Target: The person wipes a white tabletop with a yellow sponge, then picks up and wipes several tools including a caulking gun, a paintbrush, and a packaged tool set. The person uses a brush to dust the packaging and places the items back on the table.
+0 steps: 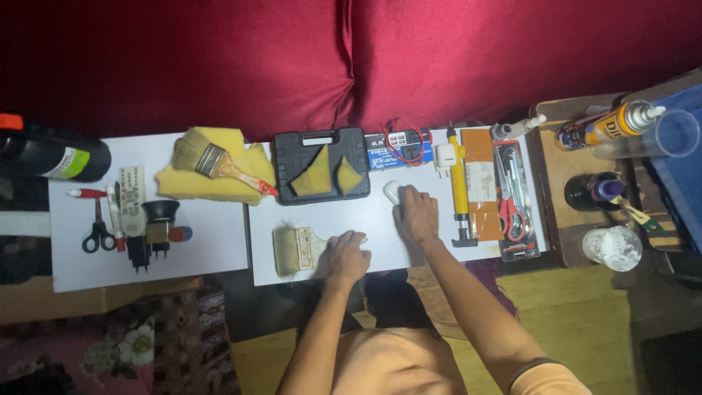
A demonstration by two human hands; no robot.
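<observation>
Wide paintbrush (295, 249) lies flat on the white board (380, 219), left hand (347, 256) curled over its handle end. Right hand (417, 216), right of the brush, rests on a small white object (393, 192), fingers loosely bent. Behind the brush a black tool case (322, 164); further right of the brush, red-handled scissors (510, 212).

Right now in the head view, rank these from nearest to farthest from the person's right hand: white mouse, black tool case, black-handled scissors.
1. White mouse: under the right hand's fingers.
2. Black tool case: up and to its left, at the board's far edge.
3. Black-handled scissors: far left, on the other white board.
</observation>
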